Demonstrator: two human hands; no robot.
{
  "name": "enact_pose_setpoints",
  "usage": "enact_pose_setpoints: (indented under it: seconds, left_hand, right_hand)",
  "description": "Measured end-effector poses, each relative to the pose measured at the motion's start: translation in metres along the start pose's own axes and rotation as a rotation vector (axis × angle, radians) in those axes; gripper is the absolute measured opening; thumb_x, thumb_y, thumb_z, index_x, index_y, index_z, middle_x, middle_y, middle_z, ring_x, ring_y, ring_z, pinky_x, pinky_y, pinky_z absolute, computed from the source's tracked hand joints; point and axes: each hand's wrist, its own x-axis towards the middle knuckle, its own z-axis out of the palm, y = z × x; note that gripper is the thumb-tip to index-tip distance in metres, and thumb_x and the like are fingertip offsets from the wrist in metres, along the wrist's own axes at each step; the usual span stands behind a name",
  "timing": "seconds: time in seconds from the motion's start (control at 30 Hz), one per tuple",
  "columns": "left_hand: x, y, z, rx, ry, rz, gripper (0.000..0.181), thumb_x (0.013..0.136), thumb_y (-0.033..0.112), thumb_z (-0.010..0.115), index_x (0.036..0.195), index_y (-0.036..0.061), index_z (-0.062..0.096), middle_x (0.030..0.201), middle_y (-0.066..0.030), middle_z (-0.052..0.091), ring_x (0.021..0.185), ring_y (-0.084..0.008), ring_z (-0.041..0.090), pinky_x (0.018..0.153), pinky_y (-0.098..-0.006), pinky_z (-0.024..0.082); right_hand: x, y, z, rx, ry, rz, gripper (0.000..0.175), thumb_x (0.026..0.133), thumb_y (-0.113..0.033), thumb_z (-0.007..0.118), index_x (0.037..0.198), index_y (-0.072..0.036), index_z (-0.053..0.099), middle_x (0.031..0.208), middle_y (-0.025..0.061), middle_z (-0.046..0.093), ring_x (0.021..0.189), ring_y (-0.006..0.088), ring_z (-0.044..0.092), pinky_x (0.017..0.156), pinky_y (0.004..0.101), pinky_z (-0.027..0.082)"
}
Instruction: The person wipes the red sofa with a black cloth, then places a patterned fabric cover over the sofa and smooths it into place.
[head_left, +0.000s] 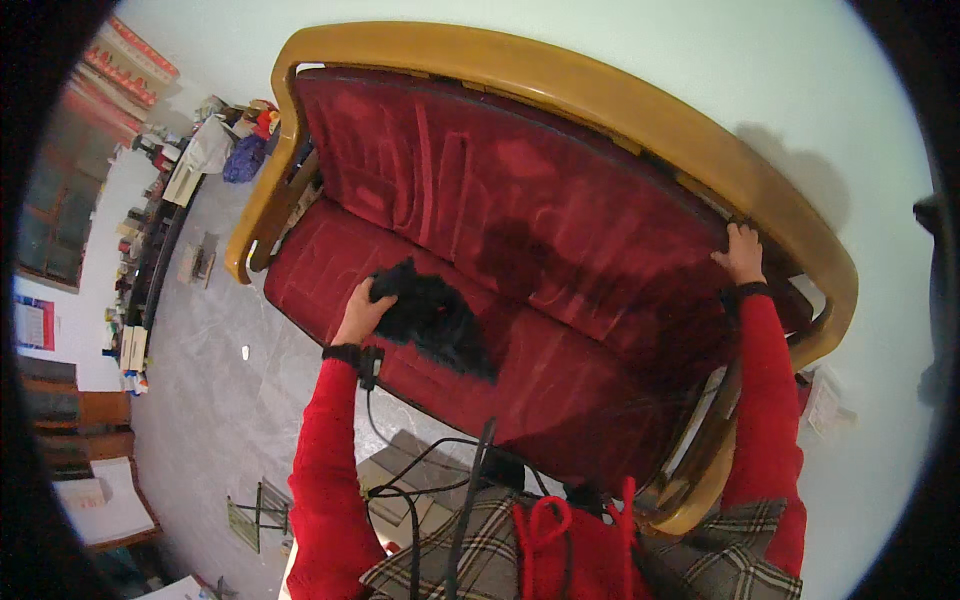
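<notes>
A black, furry-looking cloth (435, 319) lies across the dark red seat cushion (570, 390) of a wooden-framed sofa. My left hand (364, 309) grips the cloth's left end, thumb on top. Toward the right end of the sofa, my right hand (742, 251) holds the upper edge of the red backrest cushion (465, 172), just below the curved wooden top rail (525, 56). Its fingertips are partly hidden at that edge. Black bands circle both wrists, and a small device with a cable sits at the left one.
Black cables (416, 495) hang before my body. A small folding stool (259, 514) stands on the grey floor (217, 420) at lower left. Along the left wall, a low cabinet (161, 262) carries many small items. Bags (244, 157) are piled beyond the sofa's left arm (259, 202).
</notes>
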Motion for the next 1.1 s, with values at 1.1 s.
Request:
enact_pose_setpoints:
  seconds: [1.1]
  left_hand:
    - [0.084,0.165,0.0,0.525,0.207,0.7,0.026,0.066,-0.003,0.054,0.09,0.0058,0.049,0.088,-0.0114,0.048,0.083,-0.0309,0.05,0.071,-0.0383,0.044]
  right_hand:
    - [-0.194,-0.076,-0.153,0.371,0.024,-0.362,0.044,0.049,-0.002,0.068,0.088,-0.003,0.047,0.084,0.0137,0.049,0.079,0.0341,0.049,0.066,0.041,0.041]
